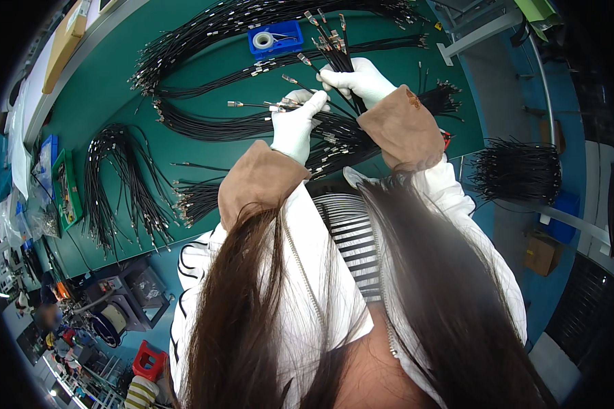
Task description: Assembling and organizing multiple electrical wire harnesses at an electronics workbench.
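My right hand (363, 83), in a white glove, is closed round a bunch of black cables (341, 60) whose metal terminals fan out upward. Just left of it, my gloved left hand (297, 121) pinches one or more thin black cables with metal ends; its fingers partly hide how many. Beneath both hands lies a thick bundle of black cables (341, 140) with white tags, on the green table (126, 112). Another black bundle (211, 126) curves away to the left of my left hand.
A blue tray (274, 39) with a white tape roll (262, 41) stands at the back among long cable bundles. Looped cables (123, 170) and a green bin (67, 189) lie at the left. Hanging cables (515, 170) are off the right edge. A red stool (149, 360) stands lower left.
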`<state>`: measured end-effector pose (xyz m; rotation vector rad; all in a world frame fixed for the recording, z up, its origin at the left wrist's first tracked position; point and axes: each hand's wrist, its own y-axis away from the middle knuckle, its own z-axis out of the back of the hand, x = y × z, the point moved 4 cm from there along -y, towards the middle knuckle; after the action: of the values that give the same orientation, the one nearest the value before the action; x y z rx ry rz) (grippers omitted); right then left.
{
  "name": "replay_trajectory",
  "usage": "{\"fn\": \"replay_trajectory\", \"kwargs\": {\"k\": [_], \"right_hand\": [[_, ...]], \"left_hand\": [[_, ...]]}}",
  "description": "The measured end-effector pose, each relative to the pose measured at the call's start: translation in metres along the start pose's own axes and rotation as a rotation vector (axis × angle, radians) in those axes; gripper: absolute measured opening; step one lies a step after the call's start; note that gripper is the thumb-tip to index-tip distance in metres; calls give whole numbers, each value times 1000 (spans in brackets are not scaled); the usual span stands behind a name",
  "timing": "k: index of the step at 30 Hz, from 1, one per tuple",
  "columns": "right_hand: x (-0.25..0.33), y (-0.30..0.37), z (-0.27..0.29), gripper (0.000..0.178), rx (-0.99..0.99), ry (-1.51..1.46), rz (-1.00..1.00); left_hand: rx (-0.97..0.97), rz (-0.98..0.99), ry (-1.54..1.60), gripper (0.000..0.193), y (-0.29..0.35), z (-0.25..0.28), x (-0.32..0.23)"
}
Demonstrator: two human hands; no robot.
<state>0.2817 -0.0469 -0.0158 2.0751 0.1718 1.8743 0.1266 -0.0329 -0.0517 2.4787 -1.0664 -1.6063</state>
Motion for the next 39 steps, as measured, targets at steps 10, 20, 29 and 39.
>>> {"fn": "replay_trajectory", "kwargs": {"k": [10, 20, 29, 39], "right_hand": [[1, 2, 1, 23, -40, 70, -2], [-2, 3, 1, 26, 4, 51, -10], [0, 4, -2, 24, 59, 34, -7], [-2, 6, -5, 35, 141, -28, -105]], "left_hand": [[36, 46, 95, 9, -1, 0, 3], [72, 32, 122, 8, -2, 1, 3], [60, 42, 131, 9, -2, 1, 4], [-41, -12, -38, 10, 2, 5, -1]]}}
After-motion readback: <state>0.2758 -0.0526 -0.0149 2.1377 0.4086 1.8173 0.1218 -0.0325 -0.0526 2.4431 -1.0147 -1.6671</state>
